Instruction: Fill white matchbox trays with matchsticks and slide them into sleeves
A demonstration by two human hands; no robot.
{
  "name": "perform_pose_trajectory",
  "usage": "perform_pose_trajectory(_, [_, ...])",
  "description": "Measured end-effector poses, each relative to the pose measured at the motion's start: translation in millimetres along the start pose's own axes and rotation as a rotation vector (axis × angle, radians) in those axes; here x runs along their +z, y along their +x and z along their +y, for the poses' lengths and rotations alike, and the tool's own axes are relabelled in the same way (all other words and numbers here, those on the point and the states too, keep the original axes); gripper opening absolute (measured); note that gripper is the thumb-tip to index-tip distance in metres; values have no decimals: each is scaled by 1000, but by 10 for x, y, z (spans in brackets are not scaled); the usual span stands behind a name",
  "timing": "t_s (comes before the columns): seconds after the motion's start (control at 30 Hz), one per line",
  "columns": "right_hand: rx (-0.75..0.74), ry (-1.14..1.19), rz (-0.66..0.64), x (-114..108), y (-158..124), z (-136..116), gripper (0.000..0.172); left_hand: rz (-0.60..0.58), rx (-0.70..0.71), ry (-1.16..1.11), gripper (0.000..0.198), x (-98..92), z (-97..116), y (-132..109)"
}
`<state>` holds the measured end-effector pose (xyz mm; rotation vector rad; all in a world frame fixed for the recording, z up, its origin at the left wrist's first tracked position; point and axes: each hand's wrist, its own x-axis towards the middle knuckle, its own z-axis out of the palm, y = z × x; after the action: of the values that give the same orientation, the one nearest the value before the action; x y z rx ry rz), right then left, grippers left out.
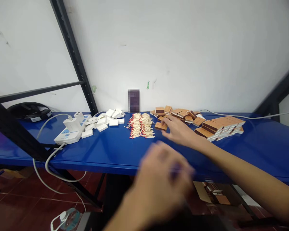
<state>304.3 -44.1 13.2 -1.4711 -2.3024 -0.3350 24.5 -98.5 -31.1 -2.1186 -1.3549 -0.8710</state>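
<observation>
My right hand (177,130) reaches over the blue table, with thumb and fingers around the near end of a brown matchbox sleeve (160,126). That sleeve lies just in front of a loose heap of similar brown matchbox sleeves (182,112). My left hand (162,173) hangs in front of the table edge with its fingers curled. It is smeared by motion, and I cannot see whether anything is in it. A pile of red-tipped matches (141,125) lies in the middle, left of the gripped sleeve. Small white boxes (106,119) are scattered farther left.
Brown-topped matchboxes (221,126) are stacked on the right. A white power strip (71,130) with cables stands left, by a black metal post (73,51). A dark pixelated panel (134,101) leans on the wall. Below the table is an open carton (201,192) holding brown pieces.
</observation>
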Motion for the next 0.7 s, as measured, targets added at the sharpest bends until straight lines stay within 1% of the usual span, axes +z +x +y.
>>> perform_pose_trajectory(0.03, [-6, 22, -39, -32, -96, -24, 24, -11, -5, 3, 36, 25, -51, 121])
perform_pose_trajectory(0.13, [31, 12, -93, -74, -312, -23, 25, -201, -37, 63, 47, 116, -277, 530])
perform_pose_trajectory(0.2, [26, 10, -75, -72, -353, -16, 25, -319, -19, 141, 51, 208, -473, 758])
perform_pose_trajectory(0.27, [-34, 34, -37, -58, -306, -51, 23, -392, 13, 223, 52, 320, -667, 894])
perform_pose_trajectory(0.33, [-141, 63, -39, -31, -202, -131, 21, -444, 22, 228, 48, 427, -824, 939])
perform_pose_trajectory(0.4, [-244, 56, -100, 15, -83, -226, 19, -477, 36, 208, 44, 505, -919, 932])
perform_pose_trajectory(0.43, [-272, 39, -129, 45, -30, -267, 18, -485, 42, 199, 42, 528, -943, 923])
perform_pose_trajectory(0.57, [-300, -10, -187, 160, 83, -340, 18, -495, 65, 155, 39, 543, -955, 906])
perform_pose_trajectory(0.7, [-277, -35, -223, 159, 56, -341, 23, -508, 64, 83, 38, 486, -977, 854])
